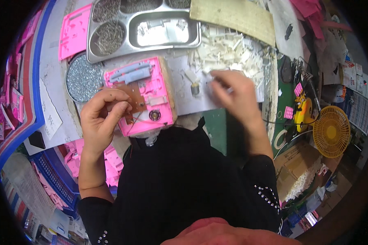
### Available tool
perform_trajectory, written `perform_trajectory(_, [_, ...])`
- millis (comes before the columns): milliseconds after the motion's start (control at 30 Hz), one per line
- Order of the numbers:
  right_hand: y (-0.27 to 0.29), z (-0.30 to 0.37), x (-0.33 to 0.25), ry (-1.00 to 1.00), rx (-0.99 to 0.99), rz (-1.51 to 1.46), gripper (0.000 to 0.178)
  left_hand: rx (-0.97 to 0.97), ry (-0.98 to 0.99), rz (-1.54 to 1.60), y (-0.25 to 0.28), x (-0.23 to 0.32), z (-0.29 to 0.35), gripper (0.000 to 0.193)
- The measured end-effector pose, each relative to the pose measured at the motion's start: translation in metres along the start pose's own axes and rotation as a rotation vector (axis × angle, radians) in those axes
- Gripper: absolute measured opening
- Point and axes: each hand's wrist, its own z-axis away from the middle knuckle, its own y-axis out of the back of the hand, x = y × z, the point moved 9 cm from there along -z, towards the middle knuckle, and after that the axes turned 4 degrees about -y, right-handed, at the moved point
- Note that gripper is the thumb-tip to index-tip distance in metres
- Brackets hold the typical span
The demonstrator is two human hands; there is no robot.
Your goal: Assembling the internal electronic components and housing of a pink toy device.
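Observation:
A pink plastic housing point(163, 85) lies in front of me, with grey-blue strips point(131, 75) along its far side. A brown circuit board point(138, 101) and a round black-rimmed part point(154, 115) rest in it, with thin wires near the front. My left hand point(104, 110) is over the housing's left side, thumb and fingertips pinched beside the board; what they hold, if anything, is too small to name. My right hand point(237, 94) is at the near edge of a heap of small white plastic pieces point(233, 51), thumb and forefinger apart. Left of it stands a small metal cylinder point(195, 88).
Beyond the housing sits a metal compartment tray point(163, 49) with screws. A round tin of small metal parts point(84, 77) stands to the left, near a pink panel point(74, 32). A board point(233, 18) partly covers the white heap. A yellow basket point(331, 131) is at right.

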Motion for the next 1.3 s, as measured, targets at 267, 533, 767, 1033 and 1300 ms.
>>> perform_trajectory(267, [-0.056,0.022,-0.002,-0.050,-0.022,0.085,0.033,-0.157,-0.038,-0.167,-0.054,-0.006,0.000,0.011])
perform_trajectory(533, [-0.061,0.038,-0.014,-0.283,-0.333,-0.862,0.039,-0.265,-0.084,-0.137,-0.100,0.001,-0.019,0.010])
perform_trajectory(767, [-0.070,0.054,-0.012,-0.347,-0.418,-1.074,0.045,-0.327,-0.036,-0.047,-0.113,-0.006,-0.016,0.008])
perform_trajectory(1033, [-0.007,0.045,0.075,-0.438,-0.040,-0.614,0.039,-0.247,-0.110,-0.257,-0.078,0.010,-0.012,0.011])
perform_trajectory(1300, [-0.007,0.020,0.077,-0.325,-0.079,-0.301,0.034,-0.098,-0.017,-0.244,-0.060,-0.011,0.009,0.011])
